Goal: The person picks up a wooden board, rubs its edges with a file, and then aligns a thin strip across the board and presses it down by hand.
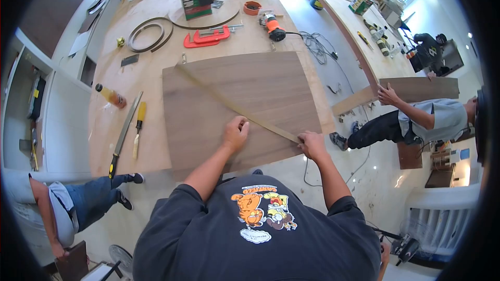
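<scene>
Wood veneer sheet point(239, 109): left hand point(236, 134) should press the thin strip point(234, 106) flat while right hand point(311, 144), pinching its near end, keeps it straight.

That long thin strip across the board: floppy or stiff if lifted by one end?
Probably floppy: the strip is very thin and long, lying flat on the brown board. Likely light; the left hand and right hand pin it down with fingertips alone. Unlikely to roll.
</scene>
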A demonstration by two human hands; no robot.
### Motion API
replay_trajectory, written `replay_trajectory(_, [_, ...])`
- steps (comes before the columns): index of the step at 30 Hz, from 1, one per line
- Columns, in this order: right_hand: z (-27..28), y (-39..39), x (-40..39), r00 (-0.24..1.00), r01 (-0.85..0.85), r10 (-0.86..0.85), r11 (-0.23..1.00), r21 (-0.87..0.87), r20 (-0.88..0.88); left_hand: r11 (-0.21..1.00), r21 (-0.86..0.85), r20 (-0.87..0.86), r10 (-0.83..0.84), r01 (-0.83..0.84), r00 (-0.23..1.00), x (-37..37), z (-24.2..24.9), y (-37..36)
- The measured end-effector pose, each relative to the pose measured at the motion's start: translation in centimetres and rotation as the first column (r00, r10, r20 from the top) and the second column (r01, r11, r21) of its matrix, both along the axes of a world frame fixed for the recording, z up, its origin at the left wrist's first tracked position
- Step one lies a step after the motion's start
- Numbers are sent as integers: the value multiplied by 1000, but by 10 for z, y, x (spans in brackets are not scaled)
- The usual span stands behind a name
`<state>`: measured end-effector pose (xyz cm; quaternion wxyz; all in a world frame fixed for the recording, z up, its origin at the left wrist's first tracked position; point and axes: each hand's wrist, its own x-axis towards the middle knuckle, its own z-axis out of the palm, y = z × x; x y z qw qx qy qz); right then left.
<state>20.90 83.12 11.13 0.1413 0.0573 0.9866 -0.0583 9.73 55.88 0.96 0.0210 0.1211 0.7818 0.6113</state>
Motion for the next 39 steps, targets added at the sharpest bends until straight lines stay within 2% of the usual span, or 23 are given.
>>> replay_trajectory(4, [-4, 8, -2, 978, -104, 122, 989, 109, -172, 996, 52, 46, 68, -70, 997, 20, -5, -35])
replay_trajectory(7, [-9, 14, -18, 963, -118, 153, 980, 160, -223, 990, 49, 94, 125, -130, 988, 32, -4, -62])
replay_trajectory(8, [-8, 16, -23, 969, -122, 157, 976, 179, -193, 987, 40, 107, 153, -158, 983, 36, -3, -72])
replay_trajectory(14, [-19, 29, -71, 909, -171, 250, 953, 251, -333, 932, -72, 10, 357, -356, 934, 37, 5, -128])
replay_trajectory(17, [-23, 30, -95, 907, -130, 236, 944, 302, -348, 901, -90, 0, 426, -424, 905, 34, 8, -150])
replay_trajectory(23, [-33, 17, -120, 930, -82, 174, 957, 280, -323, 854, -94, 27, 516, -512, 856, 47, 20, -169])
replay_trajectory(26, [-27, 8, -121, 963, -70, 136, 960, 271, -233, 836, -90, -19, 543, -542, 840, 56, 15, -177])
replay_trajectory(27, [-29, 6, -120, 947, -83, 155, 964, 251, -282, 829, -92, -48, 549, -551, 834, 57, 18, -179])
replay_trajectory(32, [-25, -27, -99, 858, -187, 221, 975, 120, -464, 765, -112, 16, 640, -635, 768, 67, 34, -192])
replay_trajectory(35, [-13, -64, -79, 827, -357, 245, 924, -137, -506, 733, -60, -16, 677, -677, 735, 70, 36, -205])
replay_trajectory(38, [-20, -102, -62, 815, -447, 285, 864, -233, -505, 677, -50, -69, 731, -734, 679, 69, 41, -216])
replay_trajectory(39, [-24, -113, -56, 843, -435, 260, 844, -314, -471, 653, -56, -86, 751, -755, 655, 70, 44, -220])
